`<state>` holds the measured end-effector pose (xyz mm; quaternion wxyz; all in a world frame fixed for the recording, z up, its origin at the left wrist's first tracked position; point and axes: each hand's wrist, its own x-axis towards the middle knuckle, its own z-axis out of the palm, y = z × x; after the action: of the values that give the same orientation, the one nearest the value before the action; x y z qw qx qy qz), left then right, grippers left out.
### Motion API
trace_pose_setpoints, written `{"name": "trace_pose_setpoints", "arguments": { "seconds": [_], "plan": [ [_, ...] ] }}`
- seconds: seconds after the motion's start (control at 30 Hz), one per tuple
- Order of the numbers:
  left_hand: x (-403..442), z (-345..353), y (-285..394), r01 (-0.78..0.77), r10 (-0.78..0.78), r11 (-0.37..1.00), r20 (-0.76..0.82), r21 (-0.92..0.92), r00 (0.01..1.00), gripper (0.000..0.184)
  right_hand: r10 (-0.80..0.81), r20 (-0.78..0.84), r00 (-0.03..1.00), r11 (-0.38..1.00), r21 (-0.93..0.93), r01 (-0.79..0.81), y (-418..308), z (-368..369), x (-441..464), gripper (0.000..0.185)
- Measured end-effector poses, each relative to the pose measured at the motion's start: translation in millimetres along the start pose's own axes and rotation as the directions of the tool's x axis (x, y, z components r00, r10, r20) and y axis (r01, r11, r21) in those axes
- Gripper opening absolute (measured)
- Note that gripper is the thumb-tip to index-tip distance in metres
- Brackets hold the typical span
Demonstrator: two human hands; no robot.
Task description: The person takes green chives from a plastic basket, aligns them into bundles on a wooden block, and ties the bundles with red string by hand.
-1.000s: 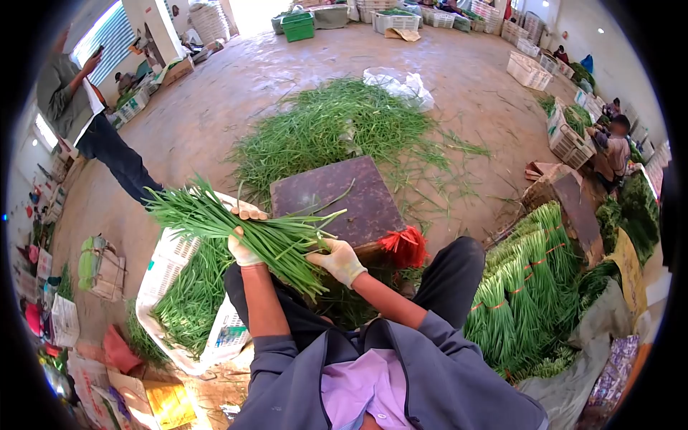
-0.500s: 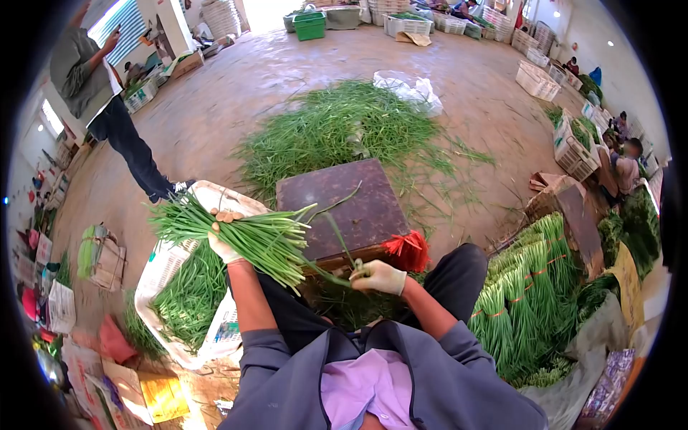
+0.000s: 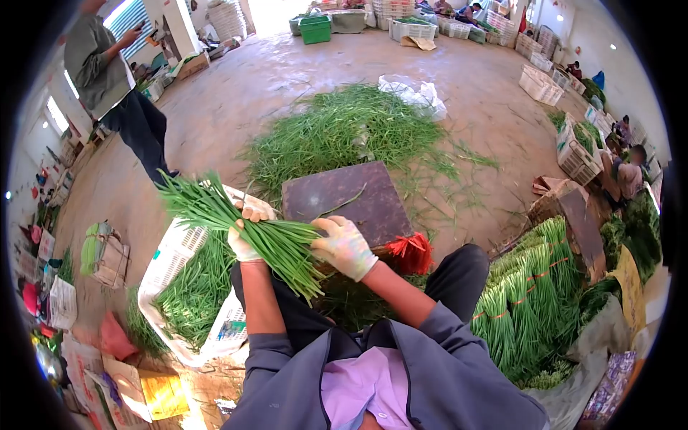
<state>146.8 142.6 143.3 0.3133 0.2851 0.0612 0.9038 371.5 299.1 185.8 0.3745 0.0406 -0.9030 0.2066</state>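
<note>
At eleven o'clock, the left hand (image 3: 244,242) wraps round the bunch (image 3: 281,244); the right hand (image 3: 348,251), half curled at its edge, seems to be picking over stalks, grip unclear. Another pick calls for a steady left hold. The box (image 3: 337,190) lies at twelve.

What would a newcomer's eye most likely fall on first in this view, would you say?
Probably the big heap of loose green stalks on the floor, just beyond the dark-topped box. Next, perhaps, the fanned green bunch gripped in the left hand. The bright red strands at the box's near right corner also stand out.
</note>
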Motion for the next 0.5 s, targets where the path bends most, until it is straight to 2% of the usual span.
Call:
{"name": "trace_pose_setpoints", "arguments": {
  "seconds": [0.03, 0.07, 0.1, 0.13, 0.2, 0.23, 0.27, 0.33, 0.4, 0.47, 0.5],
  "plan": [
    [-2, 1, 2, -0.006, 0.006, 1.0, 0.012, 0.013, 1.0, 0.043, -0.102, -0.009, 0.995, 0.994, 0.046, 0.103, 10, 2, -4, 0.019],
    [-3, 1, 6, -0.015, 0.015, 1.0, 0.006, 0.016, 1.0, 0.043, -0.024, -0.017, 1.0, 0.957, 0.289, 0.028, 20, 1, -11, 0.009],
    [-6, 1, 14, -0.036, 0.036, 0.999, -0.011, 0.002, 0.999, 0.043, 0.242, 0.067, 0.968, 0.807, 0.539, -0.24, 21, -12, -21, 0.008],
    [-11, -1, 22, -0.053, 0.053, 0.999, -0.031, -0.011, 0.998, 0.043, 0.461, 0.219, 0.86, 0.528, 0.711, -0.464, 20, -26, -32, 0.009],
    [-12, -14, 36, -0.081, 0.08, 0.996, -0.017, -0.048, 0.997, 0.039, 0.645, 0.335, 0.686, 0.082, 0.863, -0.499, 37, -35, -53, 0.014],
    [-13, -15, 36, -0.097, 0.095, 0.992, -0.04, -0.077, 0.995, 0.039, 0.619, 0.367, 0.694, 0.197, 0.783, -0.59, 33, -46, -50, 0.017],
    [-14, -15, 35, -0.113, 0.107, 0.988, -0.064, -0.106, 0.992, 0.038, 0.649, 0.481, 0.589, 0.205, 0.635, -0.745, 21, -52, -51, 0.021],
    [-11, -19, 30, -0.104, 0.098, 0.991, -0.067, -0.089, 0.993, 0.037, 0.597, 0.583, 0.551, 0.255, 0.514, -0.819, -5, -22, -49, 0.026],
    [-9, -20, 18, -0.079, 0.075, 0.992, -0.041, -0.098, 0.996, 0.036, 0.444, 0.655, 0.611, 0.276, 0.549, -0.789, -20, 3, -53, 0.03],
    [-7, -20, 13, -0.083, 0.08, 0.994, -0.042, -0.065, 0.996, 0.035, 0.449, 0.642, 0.621, 0.292, 0.551, -0.781, -21, 21, -59, 0.021],
    [-9, -21, 15, -0.095, 0.093, 0.994, -0.043, -0.052, 0.995, 0.035, 0.465, 0.586, 0.664, 0.391, 0.537, -0.748, -19, 22, -65, 0.019]
  ]
}}
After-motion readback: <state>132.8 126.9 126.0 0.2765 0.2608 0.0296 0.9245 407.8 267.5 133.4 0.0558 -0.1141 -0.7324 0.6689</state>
